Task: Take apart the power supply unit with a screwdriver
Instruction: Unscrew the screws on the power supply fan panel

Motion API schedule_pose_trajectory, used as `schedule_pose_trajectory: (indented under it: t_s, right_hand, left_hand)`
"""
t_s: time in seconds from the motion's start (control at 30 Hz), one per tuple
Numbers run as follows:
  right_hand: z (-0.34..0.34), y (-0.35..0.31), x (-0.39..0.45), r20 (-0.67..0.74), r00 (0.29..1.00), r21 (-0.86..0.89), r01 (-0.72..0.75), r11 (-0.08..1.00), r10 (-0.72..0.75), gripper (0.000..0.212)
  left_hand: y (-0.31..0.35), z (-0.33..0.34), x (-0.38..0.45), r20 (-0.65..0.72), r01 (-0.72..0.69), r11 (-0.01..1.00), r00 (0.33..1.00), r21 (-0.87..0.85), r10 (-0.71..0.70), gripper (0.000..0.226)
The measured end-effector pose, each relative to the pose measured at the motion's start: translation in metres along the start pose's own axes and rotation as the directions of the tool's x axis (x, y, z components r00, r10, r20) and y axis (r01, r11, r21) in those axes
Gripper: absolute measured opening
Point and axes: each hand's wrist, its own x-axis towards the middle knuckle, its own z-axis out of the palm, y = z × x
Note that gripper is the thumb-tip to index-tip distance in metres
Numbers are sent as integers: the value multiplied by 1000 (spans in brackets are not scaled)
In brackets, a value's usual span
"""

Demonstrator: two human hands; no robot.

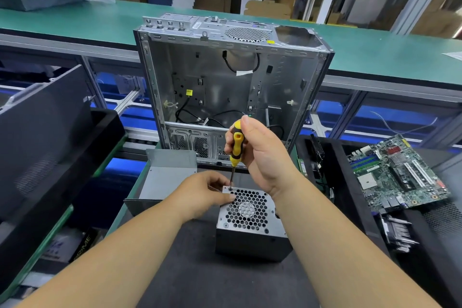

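The small grey metal power supply unit with a honeycomb fan grille on top (250, 217) is sitting on the dark work mat (200, 270) in front of the person, just below both hands. The left hand (202, 192) is resting against the unit's far left top corner, its thumb lying on the edge of the grille and its fingers curling over the corner, steadying the box. The right hand (260, 155) is gripping the yellow and black handled screwdriver (236, 150), fingers wrapping the handle and the thumb pointing up beside its top. The screwdriver is standing almost upright, its thin metal shaft reaching down to a screw at the unit's far left top corner, right next to the left fingers.

The unit is looking boxy, with dark side walls, a bright perforated top plate and a round fan hub showing under the grille; screws are sitting at the near corners of the plate.

Behind it, an open silver steel computer case (232, 87) is standing on the bench. A green motherboard (397, 175) is lying to the right, well apart from the unit.
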Motion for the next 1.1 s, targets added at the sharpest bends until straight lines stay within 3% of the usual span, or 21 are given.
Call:
schedule_pose_trajectory:
  t_s: [0.07,0.43,0.6,0.7,0.9,1.1]
  right_hand:
    - [1,1,1,-3,1000,7,0,1000,0,32]
    - [15,1,6,71,997,113,-50,992,42,55]
    - [7,2,2,50,999,55,-11,998,8,17]
    - [2,4,1,1,1000,40,25,999,-25,12]
    - [0,4,0,-45,999,-19,23,1000,-24,17]
    - [7,3,0,49,999,145,-30,989,23,42]
  left_hand:
    - [-2,1,0,4,28,994,1000,-104,-28,22]
    - [3,8,0,74,127,949,991,-287,-111,19]
    - [4,10,0,44,116,951,993,-286,-108,22]
    - [4,12,1,28,105,955,995,-276,-101,24]
    - [5,14,0,23,68,958,998,-279,-65,23]
    - [3,13,2,17,63,959,998,-275,-61,22]
